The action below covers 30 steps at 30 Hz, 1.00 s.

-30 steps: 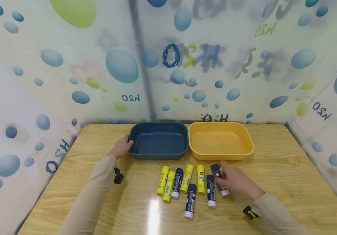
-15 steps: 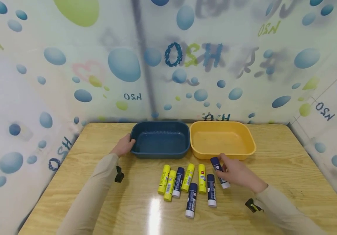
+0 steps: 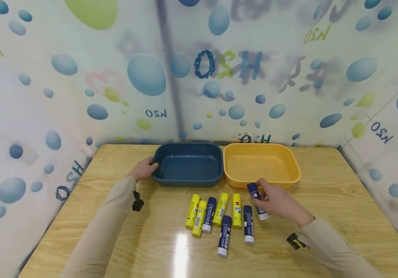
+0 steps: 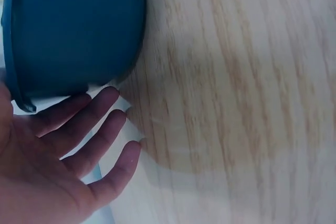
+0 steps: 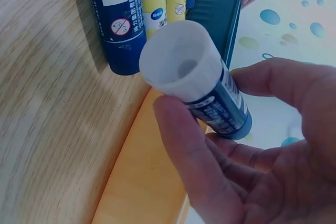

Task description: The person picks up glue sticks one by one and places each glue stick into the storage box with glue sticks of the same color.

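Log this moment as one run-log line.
right hand: holding navy glue stick | left hand: on blue tray rim | other glue sticks: on table

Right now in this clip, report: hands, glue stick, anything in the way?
Right hand pinches navy glue stick, tilted. Left hand grips end of blue bin. Near wall of yellow bin just beyond the stick; no other obstruction visible.

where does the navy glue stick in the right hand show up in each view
Head: the navy glue stick is right of centre, in the right hand.
Left wrist: not in it.
Right wrist: near the centre, white end toward the camera.
Shared landmark: the blue tray, in all three views.
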Each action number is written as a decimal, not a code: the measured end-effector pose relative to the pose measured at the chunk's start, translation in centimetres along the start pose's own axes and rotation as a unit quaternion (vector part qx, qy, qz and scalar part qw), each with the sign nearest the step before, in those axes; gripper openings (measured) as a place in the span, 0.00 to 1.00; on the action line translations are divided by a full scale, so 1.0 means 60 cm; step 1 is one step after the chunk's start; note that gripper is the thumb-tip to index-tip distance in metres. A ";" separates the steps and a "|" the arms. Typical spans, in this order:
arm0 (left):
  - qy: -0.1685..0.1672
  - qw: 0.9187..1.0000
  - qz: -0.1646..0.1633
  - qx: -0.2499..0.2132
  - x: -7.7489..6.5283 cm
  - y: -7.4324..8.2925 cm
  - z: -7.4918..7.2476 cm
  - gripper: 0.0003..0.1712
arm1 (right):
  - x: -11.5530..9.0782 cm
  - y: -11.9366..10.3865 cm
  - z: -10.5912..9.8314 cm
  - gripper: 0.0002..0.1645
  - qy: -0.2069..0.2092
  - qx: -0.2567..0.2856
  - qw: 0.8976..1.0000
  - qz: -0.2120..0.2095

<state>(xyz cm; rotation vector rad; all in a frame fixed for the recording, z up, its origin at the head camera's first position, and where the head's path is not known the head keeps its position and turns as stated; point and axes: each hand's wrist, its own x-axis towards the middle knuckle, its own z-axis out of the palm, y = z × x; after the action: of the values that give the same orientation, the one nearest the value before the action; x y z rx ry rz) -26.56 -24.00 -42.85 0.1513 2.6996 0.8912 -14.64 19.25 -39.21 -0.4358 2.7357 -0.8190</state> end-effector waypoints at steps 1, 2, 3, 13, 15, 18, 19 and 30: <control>0.003 1.000 0.003 0.003 0.001 -0.002 -0.001 0.23 | 0.001 0.001 0.000 0.24 0.000 0.001 1.000 0.002; 0.007 1.000 0.005 0.006 0.001 -0.004 -0.002 0.23 | 0.001 0.001 0.000 0.24 -0.001 0.003 1.000 0.006; 0.008 1.000 0.007 0.010 0.002 -0.006 -0.003 0.22 | 0.002 0.001 -0.001 0.24 -0.002 0.007 1.000 0.010; 0.015 0.999 0.015 0.034 0.013 -0.016 -0.006 0.23 | 0.018 0.010 -0.018 0.23 -0.003 0.033 0.999 0.003; 0.014 0.999 0.014 0.032 0.015 -0.017 -0.005 0.24 | 0.022 0.011 -0.023 0.23 -0.003 0.030 1.000 0.005; 0.014 0.999 0.009 0.028 0.017 -0.020 -0.003 0.24 | 0.029 0.010 -0.029 0.23 -0.001 0.027 1.000 0.012; 0.015 1.000 0.006 0.026 0.017 -0.021 -0.003 0.25 | 0.032 0.010 -0.032 0.23 -0.002 0.027 1.000 0.013; 0.031 0.999 0.023 0.037 0.018 -0.017 -0.001 0.19 | 0.064 0.009 -0.052 0.27 -0.019 0.035 0.999 0.036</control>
<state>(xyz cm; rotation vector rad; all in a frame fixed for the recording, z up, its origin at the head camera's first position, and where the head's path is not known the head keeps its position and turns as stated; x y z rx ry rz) -27.65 -24.65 -43.66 0.2052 2.7981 0.8216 -19.29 19.88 -37.56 -0.3319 2.6624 -0.8754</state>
